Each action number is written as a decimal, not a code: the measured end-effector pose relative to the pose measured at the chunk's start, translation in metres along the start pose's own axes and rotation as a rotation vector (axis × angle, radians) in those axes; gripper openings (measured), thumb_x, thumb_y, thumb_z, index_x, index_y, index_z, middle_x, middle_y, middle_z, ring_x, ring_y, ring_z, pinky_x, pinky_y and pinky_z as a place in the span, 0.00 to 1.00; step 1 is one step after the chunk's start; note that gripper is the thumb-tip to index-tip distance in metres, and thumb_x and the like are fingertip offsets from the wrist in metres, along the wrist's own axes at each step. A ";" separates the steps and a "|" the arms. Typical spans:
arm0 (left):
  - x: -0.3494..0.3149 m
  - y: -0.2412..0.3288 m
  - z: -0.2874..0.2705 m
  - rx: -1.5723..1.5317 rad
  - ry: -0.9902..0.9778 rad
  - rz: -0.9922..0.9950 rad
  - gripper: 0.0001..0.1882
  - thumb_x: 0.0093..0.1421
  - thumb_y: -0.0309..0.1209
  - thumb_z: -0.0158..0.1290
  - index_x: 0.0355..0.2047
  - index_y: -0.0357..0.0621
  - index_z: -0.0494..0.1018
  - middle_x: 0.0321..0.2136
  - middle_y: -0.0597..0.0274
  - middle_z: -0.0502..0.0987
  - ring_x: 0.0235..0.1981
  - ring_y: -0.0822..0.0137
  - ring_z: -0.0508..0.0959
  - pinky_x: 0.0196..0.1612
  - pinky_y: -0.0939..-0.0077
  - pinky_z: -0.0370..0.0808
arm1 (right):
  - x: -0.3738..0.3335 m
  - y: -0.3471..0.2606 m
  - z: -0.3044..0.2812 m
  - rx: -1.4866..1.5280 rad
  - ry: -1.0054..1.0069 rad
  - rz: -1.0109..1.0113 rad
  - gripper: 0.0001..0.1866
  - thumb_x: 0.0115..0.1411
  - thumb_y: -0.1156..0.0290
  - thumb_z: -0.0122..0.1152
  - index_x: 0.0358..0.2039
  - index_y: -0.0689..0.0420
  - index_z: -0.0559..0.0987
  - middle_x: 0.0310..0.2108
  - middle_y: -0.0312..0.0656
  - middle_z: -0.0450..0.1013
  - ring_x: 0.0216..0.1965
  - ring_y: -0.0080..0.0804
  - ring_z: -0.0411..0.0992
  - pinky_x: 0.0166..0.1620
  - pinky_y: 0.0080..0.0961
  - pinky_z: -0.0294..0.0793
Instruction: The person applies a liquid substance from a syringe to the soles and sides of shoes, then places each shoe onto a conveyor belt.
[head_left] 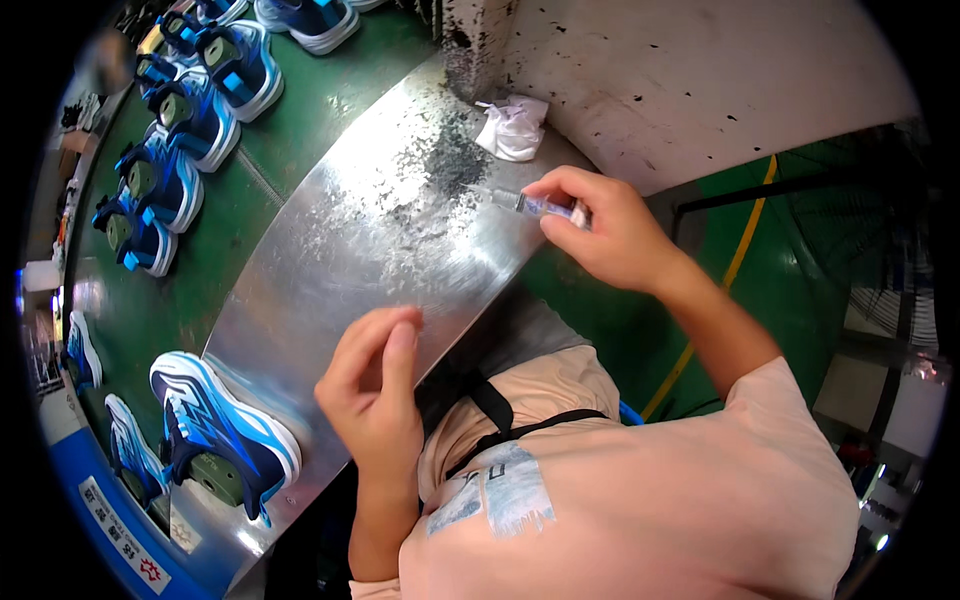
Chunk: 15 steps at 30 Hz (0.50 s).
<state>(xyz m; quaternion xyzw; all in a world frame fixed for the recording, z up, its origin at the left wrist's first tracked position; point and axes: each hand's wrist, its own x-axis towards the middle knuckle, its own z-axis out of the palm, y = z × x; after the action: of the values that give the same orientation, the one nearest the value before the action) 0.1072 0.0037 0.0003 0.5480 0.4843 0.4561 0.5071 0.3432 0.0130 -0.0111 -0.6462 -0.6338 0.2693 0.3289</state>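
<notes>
My right hand (600, 225) grips a slim tool with a clear front part and a bluish body (545, 207); blur hides its exact kind. Its front end points left over the worn metal bench top (330, 230). Above the bench's near edge, my left hand (372, 375) has its fingers curled toward the thumb. Whether anything small sits between those fingertips cannot be seen. A blue and white sports shoe (225, 430) with an olive-green insert in its opening stands on the bench's lower left end, apart from my left hand.
A crumpled white cloth (513, 127) lies at the bench's far end, against a stained pale panel (690, 80). Several similar blue shoes (190, 115) stand in rows on the green surface at left. A dark fan-like frame (840, 215) is at right.
</notes>
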 end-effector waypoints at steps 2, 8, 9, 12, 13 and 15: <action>0.007 0.001 0.008 -0.129 -0.006 -0.089 0.08 0.55 0.22 0.50 0.35 0.31 0.73 0.33 0.55 0.76 0.34 0.67 0.74 0.42 0.76 0.69 | -0.008 -0.016 0.011 0.292 -0.024 0.005 0.14 0.48 0.68 0.59 0.37 0.56 0.74 0.26 0.37 0.70 0.31 0.23 0.66 0.35 0.21 0.66; 0.016 0.008 0.018 -0.349 0.077 0.080 0.12 0.56 0.24 0.50 0.41 0.31 0.71 0.37 0.51 0.75 0.39 0.64 0.74 0.46 0.70 0.69 | -0.016 -0.045 0.035 0.612 -0.079 -0.089 0.13 0.46 0.70 0.63 0.33 0.59 0.74 0.28 0.38 0.70 0.33 0.26 0.67 0.38 0.21 0.67; 0.014 0.008 0.017 -0.360 0.104 0.081 0.11 0.56 0.23 0.50 0.39 0.31 0.72 0.37 0.51 0.74 0.39 0.65 0.73 0.46 0.72 0.68 | -0.015 -0.045 0.037 0.593 -0.091 -0.109 0.13 0.46 0.70 0.63 0.32 0.59 0.74 0.28 0.39 0.70 0.33 0.27 0.68 0.38 0.22 0.67; 0.012 0.005 0.013 -0.361 0.144 0.115 0.09 0.55 0.23 0.50 0.36 0.31 0.73 0.36 0.52 0.75 0.38 0.65 0.73 0.45 0.73 0.67 | -0.009 -0.040 0.045 0.521 -0.062 -0.227 0.11 0.46 0.70 0.63 0.30 0.59 0.74 0.27 0.40 0.70 0.31 0.31 0.68 0.36 0.24 0.67; 0.012 0.004 0.013 -0.338 0.192 0.127 0.07 0.55 0.23 0.51 0.32 0.31 0.74 0.34 0.52 0.75 0.38 0.65 0.73 0.46 0.74 0.65 | -0.007 -0.041 0.045 0.497 -0.071 -0.254 0.11 0.46 0.70 0.63 0.30 0.59 0.74 0.27 0.40 0.70 0.31 0.30 0.68 0.35 0.24 0.67; 0.013 0.008 0.012 -0.260 0.218 0.163 0.07 0.54 0.23 0.51 0.31 0.32 0.75 0.34 0.52 0.75 0.38 0.65 0.73 0.46 0.73 0.65 | -0.006 -0.044 0.046 0.542 -0.118 -0.244 0.11 0.47 0.70 0.63 0.31 0.60 0.74 0.26 0.40 0.70 0.31 0.29 0.68 0.35 0.23 0.67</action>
<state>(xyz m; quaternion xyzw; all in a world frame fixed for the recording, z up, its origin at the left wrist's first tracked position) 0.1213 0.0149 0.0081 0.4627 0.4275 0.6108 0.4796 0.2791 0.0101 -0.0075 -0.4372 -0.6298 0.4240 0.4820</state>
